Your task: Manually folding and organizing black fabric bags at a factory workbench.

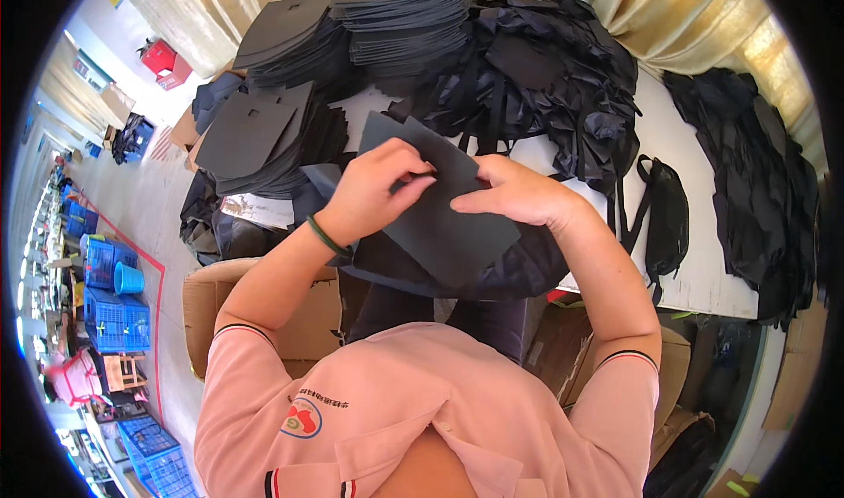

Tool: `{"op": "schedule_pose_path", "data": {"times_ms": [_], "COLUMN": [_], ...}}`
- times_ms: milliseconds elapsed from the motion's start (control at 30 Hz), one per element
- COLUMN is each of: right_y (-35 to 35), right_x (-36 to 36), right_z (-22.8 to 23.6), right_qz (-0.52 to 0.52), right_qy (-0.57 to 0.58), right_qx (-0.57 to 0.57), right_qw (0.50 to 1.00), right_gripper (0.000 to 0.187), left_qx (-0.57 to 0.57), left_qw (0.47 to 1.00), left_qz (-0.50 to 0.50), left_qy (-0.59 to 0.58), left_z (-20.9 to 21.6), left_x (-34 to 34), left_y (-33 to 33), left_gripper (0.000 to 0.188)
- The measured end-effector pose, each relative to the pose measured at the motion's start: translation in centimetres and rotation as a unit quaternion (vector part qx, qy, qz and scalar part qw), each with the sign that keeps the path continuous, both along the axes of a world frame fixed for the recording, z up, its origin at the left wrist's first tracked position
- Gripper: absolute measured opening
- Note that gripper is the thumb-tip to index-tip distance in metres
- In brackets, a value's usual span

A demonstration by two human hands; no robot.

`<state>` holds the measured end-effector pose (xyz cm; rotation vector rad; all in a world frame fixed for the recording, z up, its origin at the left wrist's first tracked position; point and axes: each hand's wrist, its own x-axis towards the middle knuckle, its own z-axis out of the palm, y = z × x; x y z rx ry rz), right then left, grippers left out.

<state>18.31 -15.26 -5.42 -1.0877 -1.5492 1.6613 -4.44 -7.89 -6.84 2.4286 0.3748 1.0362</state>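
A dark grey flat sheet (453,234) with straight edges is tilted in front of me, above black fabric (400,274) near my lap. My right hand (519,190) grips its right edge, thumb across the near face and fingers behind. Over the upper left part of the sheet, my left hand (382,186) is closed in a pinch. Thumb and fingertips meet close to the sheet's surface; what lies between them is too small to make out. A dark green band (327,236) circles my left wrist.
Stacks of similar grey sheets (251,138) (400,14) stand at the left and back of the white table (716,274). Black fabric bags (554,67) pile up behind my hands. More black pieces (747,173) hang at the right. An open cardboard box (303,309) sits below left.
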Motion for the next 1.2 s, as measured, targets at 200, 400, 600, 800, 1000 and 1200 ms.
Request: {"op": "schedule_pose_path", "data": {"times_ms": [200,400,600,800,1000,1200], "right_y": [1.1,-0.1,-1.0,-3.5,-4.3,-5.9], "right_x": [4.3,9.5,9.8,7.4,4.6,4.2], "right_z": [-3.7,-11.2,-10.7,-6.9,-3.8,-4.2], "right_qz": [-0.024,-0.034,-0.054,-0.095,-0.125,-0.157], "right_qy": [-0.041,-0.241,-0.37,-0.421,-0.467,-0.544], "right_qx": [-0.032,-0.029,0.031,0.08,0.141,0.167], "right_qw": [0.998,0.969,0.927,0.898,0.864,0.807], "right_gripper": [0.038,0.044,0.049,0.049,0.048,0.041], "left_qx": [-0.344,-0.406,-0.243,-0.109,-0.324,-0.385], "left_qw": [0.912,0.842,0.895,0.98,0.816,0.765], "left_qz": [0.045,0.179,0.371,-0.014,-0.293,-0.28], "left_qy": [-0.217,-0.308,0.057,0.166,0.379,0.435], "left_z": [3.1,2.6,-4.2,0.5,-4.8,-5.3], "left_x": [-6.8,-14.8,-26.7,-3.2,10.2,11.7], "left_y": [1.1,4.1,10.2,5.5,5.6,4.4], "left_gripper": [0.004,0.004,0.02,0.04,0.048,0.064]}}
